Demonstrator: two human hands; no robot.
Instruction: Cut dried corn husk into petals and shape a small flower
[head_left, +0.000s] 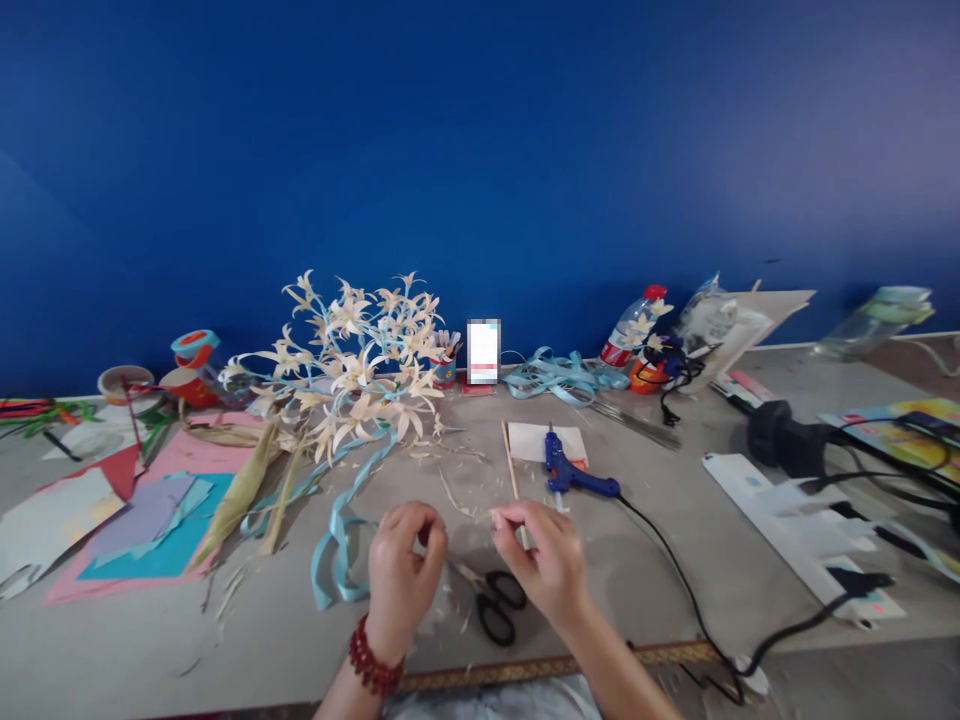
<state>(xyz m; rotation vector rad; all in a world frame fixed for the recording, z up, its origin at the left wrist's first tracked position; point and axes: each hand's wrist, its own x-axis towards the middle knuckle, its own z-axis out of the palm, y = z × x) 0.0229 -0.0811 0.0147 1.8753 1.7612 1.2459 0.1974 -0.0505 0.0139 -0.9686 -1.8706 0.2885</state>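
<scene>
My left hand (403,572) and my right hand (541,558) are raised close together above the grey table (300,640), both with fingers curled in a pinch. Between the fingertips runs something thin and pale, too small to name. Black-handled scissors (491,600) lie on the table just below and between my hands. A red bead bracelet (369,660) sits on my left wrist. A thin wooden stick (511,465) lies just beyond my right hand.
A bunch of pale straw flowers (352,365) with light blue ribbon (337,545) lies at centre left. A blue glue gun (574,477) with a black cord rests on a card. Coloured paper sheets (142,525) at left, a bottle (630,328), a black tool (780,438) and a white strip (787,525) at right.
</scene>
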